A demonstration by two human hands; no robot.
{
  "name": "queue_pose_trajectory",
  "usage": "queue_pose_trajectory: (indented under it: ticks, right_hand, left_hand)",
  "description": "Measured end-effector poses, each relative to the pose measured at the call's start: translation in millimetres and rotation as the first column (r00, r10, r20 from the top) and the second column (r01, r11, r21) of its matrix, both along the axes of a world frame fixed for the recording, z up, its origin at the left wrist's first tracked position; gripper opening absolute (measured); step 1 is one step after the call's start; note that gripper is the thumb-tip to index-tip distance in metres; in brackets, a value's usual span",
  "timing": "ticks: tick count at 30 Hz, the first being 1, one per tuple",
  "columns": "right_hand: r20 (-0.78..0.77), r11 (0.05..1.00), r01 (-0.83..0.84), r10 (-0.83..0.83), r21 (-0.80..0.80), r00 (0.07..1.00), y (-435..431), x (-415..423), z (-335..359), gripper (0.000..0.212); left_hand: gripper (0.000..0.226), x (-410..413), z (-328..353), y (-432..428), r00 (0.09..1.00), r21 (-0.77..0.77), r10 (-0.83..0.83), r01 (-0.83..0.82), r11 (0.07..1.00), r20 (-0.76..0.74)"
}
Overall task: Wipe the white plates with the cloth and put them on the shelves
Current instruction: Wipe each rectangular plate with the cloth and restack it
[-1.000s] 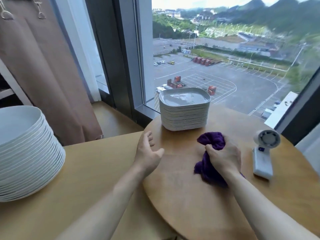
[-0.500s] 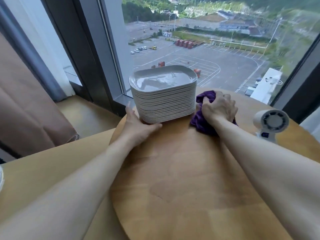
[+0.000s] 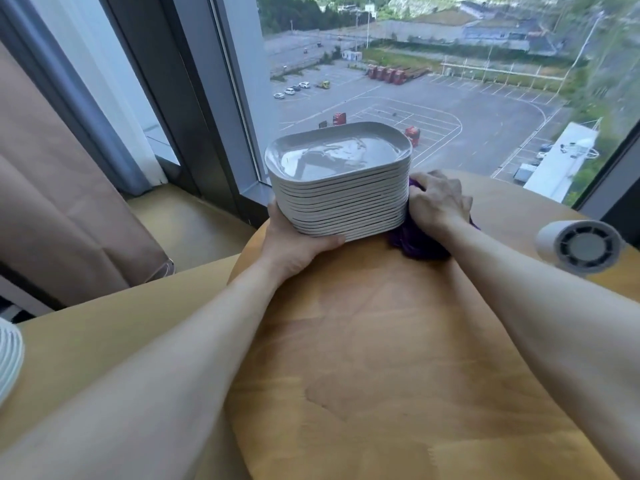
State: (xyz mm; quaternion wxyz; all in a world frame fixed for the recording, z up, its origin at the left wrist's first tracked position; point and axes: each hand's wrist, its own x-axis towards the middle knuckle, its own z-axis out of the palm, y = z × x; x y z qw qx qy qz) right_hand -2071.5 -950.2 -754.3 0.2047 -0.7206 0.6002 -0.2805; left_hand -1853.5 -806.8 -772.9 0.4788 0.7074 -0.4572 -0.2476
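Stack of white plates [image 3: 341, 192]: frame centre, on tabletop [image 3: 381, 341], long axis left–right.
Left grip [image 3: 298, 249]: curled round its lower-left corner.
Right grip [image 3: 438, 202]: clutched purple cloth [image 3: 417, 245], touching its right side.

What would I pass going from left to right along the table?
Round plates at the edge → left hand → stack of square plates → right hand on the purple cloth → white fan.

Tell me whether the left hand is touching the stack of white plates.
Touching. The head view shows the left hand cupping the lower left corner of the stack of white plates, thumb flat against its front edge.
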Motion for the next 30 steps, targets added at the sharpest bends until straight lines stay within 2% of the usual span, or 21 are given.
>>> queue_pose_trajectory:
  ticks: [9, 14, 30]
  right_hand:
    - [-0.051, 0.999, -0.046, 0.047, 0.017, 0.998, 24, -6, -2, 0.042]
    - [-0.061, 0.999, -0.054, 0.053, -0.005, 0.997, 50, -14, -5, 0.040]
    - [-0.079, 0.998, -0.050, 0.052, 0.026, 0.996, 182, -57, -4, 0.038]
  left_hand:
    - [0.124, -7, -3, 22, 0.999, -0.048, 0.034, -0.033, 0.998, 0.018]
    - [0.117, -14, -6, 50, 0.996, -0.079, 0.037, -0.031, 0.996, 0.077]
    - [0.119, -58, 0, 186, 0.993, -0.029, 0.078, -0.076, 0.997, 0.087]
